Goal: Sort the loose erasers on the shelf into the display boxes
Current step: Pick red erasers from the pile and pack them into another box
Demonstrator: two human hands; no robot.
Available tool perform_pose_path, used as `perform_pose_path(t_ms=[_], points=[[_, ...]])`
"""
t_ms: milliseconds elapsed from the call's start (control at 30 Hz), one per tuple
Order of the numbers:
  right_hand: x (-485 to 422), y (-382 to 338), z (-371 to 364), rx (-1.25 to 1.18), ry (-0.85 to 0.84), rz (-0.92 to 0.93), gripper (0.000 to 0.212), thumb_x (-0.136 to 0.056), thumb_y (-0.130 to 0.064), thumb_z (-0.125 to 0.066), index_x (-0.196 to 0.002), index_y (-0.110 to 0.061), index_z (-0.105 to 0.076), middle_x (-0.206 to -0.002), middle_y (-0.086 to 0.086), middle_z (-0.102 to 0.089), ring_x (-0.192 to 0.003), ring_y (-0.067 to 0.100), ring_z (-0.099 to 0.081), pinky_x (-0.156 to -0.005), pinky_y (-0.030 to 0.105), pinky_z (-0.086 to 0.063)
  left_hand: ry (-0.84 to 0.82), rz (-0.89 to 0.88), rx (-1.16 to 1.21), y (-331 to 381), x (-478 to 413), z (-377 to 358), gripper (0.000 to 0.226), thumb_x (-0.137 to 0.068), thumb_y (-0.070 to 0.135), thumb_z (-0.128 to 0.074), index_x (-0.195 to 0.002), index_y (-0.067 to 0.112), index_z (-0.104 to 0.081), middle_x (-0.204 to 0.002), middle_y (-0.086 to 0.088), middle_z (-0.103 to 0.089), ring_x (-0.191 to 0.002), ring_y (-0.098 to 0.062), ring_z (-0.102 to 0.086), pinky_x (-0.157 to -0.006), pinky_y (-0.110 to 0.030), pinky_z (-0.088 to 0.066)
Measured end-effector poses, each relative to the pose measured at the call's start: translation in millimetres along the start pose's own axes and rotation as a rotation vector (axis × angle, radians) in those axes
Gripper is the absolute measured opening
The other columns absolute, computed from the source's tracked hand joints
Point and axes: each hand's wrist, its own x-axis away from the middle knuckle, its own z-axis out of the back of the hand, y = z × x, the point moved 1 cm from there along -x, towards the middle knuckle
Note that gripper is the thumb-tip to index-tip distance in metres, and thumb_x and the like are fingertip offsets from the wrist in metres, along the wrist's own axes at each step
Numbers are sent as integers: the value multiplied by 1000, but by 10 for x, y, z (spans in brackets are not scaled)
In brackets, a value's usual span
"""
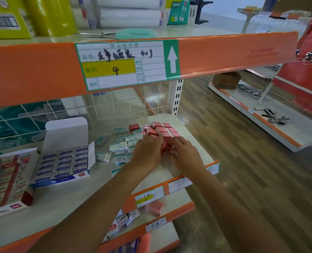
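Observation:
Several loose red erasers (161,130) lie bunched at the right end of the shelf (89,187). My left hand (147,152) and my right hand (186,154) reach into the near side of this red pile, fingers curled around some of them. Left of the pile lie several loose green-and-white erasers (122,145). A display box with blue-labelled erasers (64,163) stands open, its lid up. A second display box with red-labelled erasers (9,181) sits at the far left.
An orange shelf edge with a price tag (126,64) hangs close overhead. Lower shelves hold a red eraser (156,207) and small packs (120,223). The shelf's right end drops to a wooden floor (233,152). Another low shelf (261,114) stands across the aisle.

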Motion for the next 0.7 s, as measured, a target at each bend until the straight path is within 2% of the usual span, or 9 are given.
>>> perform_pose_path(t_ms=[167,333,500,600,700], points=[[31,-20,38,-19,-17,-9,28,-87,-24,-59,-116,-22,-62,-117,-4,-63,-102,21,-53,-79,33,-45,-10,-18,69,-29,-13,-43,32,-88,22,-58,-117,14,-50,-114,-9,-62,-104,-26,-56,-85,-39,-50],[50,-53,88,-84,-22,-18,33,-89,-29,-62,-122,-27,-60,-119,-6,-61,-107,15,-50,-81,25,-42,-59,-21,94,-25,-3,-14,45,-83,32,-62,-121,15,-45,-115,-10,-59,-104,-26,-54,-84,-37,-49],[97,-95,80,-177,116,62,46,-78,-21,-71,-123,-22,-62,-108,1,-59,-98,22,-55,-71,26,-45,-29,5,193,-71,32,109,48,-81,32,-62,-125,16,-48,-116,-9,-58,-107,-26,-54,-84,-34,-49],[69,-207,102,-184,171,91,52,-79,-28,-66,-130,-24,-57,-104,4,-55,-88,19,-55,-69,26,-46,-1,25,241,-169,72,201,47,-76,31,-67,-119,16,-55,-111,-7,-58,-101,-23,-56,-84,-33,-50],[20,-347,132,-195,168,105,53,-81,-38,-53,-133,-29,-53,-104,3,-51,-81,17,-55,-68,26,-48,14,27,258,-280,137,315,39,-76,31,-67,-112,17,-61,-104,-6,-56,-95,-21,-56,-81,-29,-48]])
